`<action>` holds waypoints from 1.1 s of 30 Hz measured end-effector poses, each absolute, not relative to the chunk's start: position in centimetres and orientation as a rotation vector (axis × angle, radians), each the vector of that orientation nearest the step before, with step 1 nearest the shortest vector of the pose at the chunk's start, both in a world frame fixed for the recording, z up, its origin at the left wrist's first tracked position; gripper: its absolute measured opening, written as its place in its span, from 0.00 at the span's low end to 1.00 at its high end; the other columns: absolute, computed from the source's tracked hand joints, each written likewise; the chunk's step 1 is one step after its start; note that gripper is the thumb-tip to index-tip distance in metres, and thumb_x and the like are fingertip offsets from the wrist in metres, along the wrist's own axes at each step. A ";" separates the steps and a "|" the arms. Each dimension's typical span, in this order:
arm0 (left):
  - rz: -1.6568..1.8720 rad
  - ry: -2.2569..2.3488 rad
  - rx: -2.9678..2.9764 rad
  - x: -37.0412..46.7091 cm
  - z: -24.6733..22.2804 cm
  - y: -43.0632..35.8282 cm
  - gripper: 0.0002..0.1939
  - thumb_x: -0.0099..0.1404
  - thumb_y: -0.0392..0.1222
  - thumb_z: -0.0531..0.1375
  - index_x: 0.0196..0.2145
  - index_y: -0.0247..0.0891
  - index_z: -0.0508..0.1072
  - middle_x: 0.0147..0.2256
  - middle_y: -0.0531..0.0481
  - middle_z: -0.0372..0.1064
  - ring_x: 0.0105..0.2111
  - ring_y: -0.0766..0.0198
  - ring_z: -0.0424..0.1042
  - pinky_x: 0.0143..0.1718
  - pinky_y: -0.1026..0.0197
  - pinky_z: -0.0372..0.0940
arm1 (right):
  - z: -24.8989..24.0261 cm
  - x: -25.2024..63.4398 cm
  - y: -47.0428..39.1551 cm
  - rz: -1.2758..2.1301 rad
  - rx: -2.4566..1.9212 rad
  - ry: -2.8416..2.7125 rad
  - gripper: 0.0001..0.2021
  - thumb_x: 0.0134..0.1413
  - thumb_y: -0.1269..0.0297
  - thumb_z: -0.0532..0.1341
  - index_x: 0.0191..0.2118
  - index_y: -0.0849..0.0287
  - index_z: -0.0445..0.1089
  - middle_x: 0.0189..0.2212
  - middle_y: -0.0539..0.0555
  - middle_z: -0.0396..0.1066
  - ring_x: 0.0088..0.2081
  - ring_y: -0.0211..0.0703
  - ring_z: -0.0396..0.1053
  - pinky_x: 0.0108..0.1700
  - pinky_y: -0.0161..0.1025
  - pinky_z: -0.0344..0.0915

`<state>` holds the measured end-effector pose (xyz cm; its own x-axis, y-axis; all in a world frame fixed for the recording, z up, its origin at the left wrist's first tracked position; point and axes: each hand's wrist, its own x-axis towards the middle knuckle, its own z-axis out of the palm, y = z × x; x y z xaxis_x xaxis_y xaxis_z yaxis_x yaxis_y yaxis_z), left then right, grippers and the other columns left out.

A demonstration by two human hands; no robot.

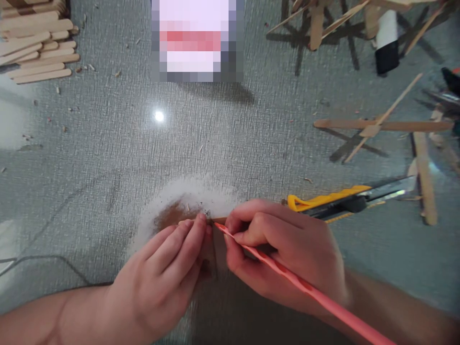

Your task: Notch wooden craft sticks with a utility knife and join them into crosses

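Note:
My right hand point(287, 254) is closed around a pink pencil point(273, 263), its shaft slanting down to the lower right. The pencil's point rests at a thin wooden craft stick point(220, 220), seen nearly edge-on between my hands. Fingers pressed together, my left hand point(165, 268) pinches this stick just left of the pencil tip; most of it is hidden behind the fingers. Beyond my right knuckles lies a yellow and black utility knife point(345, 199), its blade end toward the right.
A pile of craft sticks point(39, 48) lies at the upper left. Joined sticks point(381, 125) stand at the right, with more stick pieces point(316, 24) and a white tube with a black cap point(387, 43) behind. A blurred-out object point(194, 38) sits at the top. Wood scraps dot the grey table point(108, 143).

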<state>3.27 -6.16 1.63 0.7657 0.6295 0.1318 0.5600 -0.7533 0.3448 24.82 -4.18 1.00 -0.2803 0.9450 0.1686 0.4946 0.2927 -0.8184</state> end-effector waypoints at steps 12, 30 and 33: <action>0.341 0.924 2.680 3.2 1.4 -6.2 0.16 0.67 0.32 0.61 0.51 0.22 0.73 0.59 0.32 0.64 0.58 0.51 0.66 0.57 0.51 0.71 | 0.9 24.8 -4.2 0.846 -1.269 -1.896 0.12 0.51 0.77 0.62 0.28 0.54 0.59 0.29 0.48 0.72 0.26 0.31 0.70 0.27 0.30 0.70; 0.377 0.926 2.673 3.2 1.5 -6.1 0.15 0.67 0.33 0.62 0.50 0.22 0.74 0.58 0.31 0.65 0.58 0.51 0.66 0.57 0.51 0.71 | 1.1 24.9 -4.2 0.834 -1.286 -1.906 0.13 0.51 0.77 0.62 0.27 0.54 0.59 0.28 0.47 0.72 0.26 0.32 0.70 0.26 0.31 0.70; 0.382 0.928 2.679 3.3 1.6 -6.1 0.15 0.67 0.34 0.62 0.49 0.22 0.74 0.57 0.32 0.66 0.57 0.51 0.67 0.56 0.52 0.71 | 1.2 24.8 -4.2 0.840 -1.275 -1.904 0.13 0.51 0.78 0.62 0.27 0.55 0.59 0.28 0.46 0.72 0.26 0.31 0.70 0.27 0.29 0.70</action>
